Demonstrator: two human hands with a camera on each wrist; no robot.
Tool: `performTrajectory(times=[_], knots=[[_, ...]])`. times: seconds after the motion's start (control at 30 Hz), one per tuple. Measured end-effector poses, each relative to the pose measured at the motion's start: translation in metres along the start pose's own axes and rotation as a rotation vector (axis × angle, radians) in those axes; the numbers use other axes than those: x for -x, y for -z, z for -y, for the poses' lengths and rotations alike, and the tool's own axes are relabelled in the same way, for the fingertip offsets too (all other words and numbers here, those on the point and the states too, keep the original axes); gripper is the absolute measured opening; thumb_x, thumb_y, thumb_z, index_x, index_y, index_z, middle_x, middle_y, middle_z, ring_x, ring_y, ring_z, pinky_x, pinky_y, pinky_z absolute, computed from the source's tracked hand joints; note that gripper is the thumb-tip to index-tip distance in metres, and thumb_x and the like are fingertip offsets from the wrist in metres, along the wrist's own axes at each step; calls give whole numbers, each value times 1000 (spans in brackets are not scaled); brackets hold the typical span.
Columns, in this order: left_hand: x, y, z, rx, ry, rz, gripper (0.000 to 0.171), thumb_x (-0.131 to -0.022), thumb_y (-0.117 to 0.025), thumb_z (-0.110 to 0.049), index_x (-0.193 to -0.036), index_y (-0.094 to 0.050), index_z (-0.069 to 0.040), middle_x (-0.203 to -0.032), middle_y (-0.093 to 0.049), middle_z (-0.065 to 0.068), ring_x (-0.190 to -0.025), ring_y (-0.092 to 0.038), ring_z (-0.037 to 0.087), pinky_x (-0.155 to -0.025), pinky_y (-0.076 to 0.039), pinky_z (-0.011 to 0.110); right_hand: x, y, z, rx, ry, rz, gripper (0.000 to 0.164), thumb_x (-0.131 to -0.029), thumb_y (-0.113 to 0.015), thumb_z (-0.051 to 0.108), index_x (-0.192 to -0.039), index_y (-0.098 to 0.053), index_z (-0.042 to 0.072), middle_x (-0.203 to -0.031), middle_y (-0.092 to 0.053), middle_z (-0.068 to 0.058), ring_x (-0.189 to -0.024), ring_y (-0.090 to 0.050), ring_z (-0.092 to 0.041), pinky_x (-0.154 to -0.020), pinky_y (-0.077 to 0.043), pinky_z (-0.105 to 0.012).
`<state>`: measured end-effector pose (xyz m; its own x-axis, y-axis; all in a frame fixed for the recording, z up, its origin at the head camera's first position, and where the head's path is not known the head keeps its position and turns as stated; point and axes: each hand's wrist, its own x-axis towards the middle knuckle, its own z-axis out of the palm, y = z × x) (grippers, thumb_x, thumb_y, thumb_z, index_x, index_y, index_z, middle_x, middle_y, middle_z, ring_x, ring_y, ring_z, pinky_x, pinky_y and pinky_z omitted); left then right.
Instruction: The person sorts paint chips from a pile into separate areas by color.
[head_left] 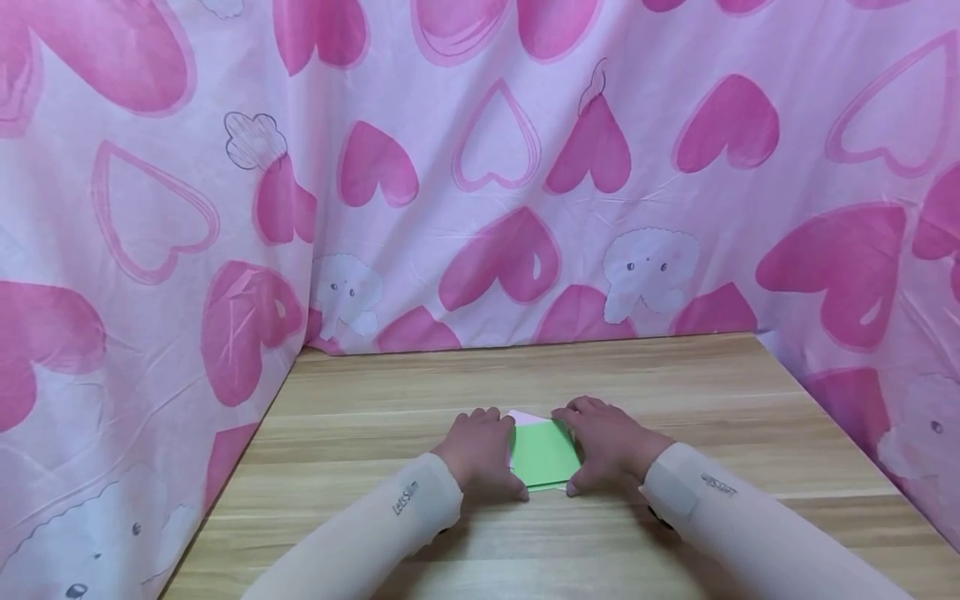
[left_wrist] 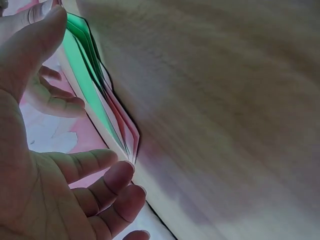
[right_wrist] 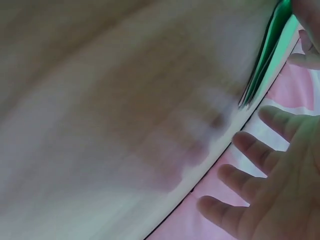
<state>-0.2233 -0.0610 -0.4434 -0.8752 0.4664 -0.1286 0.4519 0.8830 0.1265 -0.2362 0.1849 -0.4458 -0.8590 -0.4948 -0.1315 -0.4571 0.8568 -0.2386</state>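
Observation:
A small stack of green paper sheets (head_left: 544, 455) lies on the table between the two hands. A pink sheet (head_left: 523, 416) pokes out beneath it at the far left corner. In the left wrist view, several green and pink layers stand slightly apart along their edges. My left hand (head_left: 482, 450) touches the stack's left side, thumb near the front corner and fingers toward the back. At the right side, my right hand (head_left: 609, 442) mirrors it. Both wrist views show the fingers spread and only slightly bent, with the thumbs partly cut off or hidden.
The wood-grain table (head_left: 375, 392) extends around the stack on all sides. A pink cloth (head_left: 495, 167) printed with hearts hangs behind the table and along its left and right sides. Pale sleeves (head_left: 360, 533) cover both forearms.

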Motion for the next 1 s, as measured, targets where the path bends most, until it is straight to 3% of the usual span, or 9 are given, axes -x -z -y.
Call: performTrajectory(times=[0.47,1.0], knots=[[-11,3,-4,-33,-6,44,94,-60,-91,-70,-130,-61,-15,-105,-58,-2,-97,-52,18,-96,-49,43,-5,7,6,-23,-35,64,97,-57,-101,52,-137,-61,16,-130,-57,3,-113,-51,-17,-103,-51,-44],[-8,15,2,4,2,46,98,-59,-92,-69,-135,-60,-15,-108,-56,-3,-99,-51,18,-98,-48,44,-6,16,11,-47,-60,55,107,-58,-99,59,-144,-54,16,-140,-54,1,-123,-51,-20,-112,-49,-46]])
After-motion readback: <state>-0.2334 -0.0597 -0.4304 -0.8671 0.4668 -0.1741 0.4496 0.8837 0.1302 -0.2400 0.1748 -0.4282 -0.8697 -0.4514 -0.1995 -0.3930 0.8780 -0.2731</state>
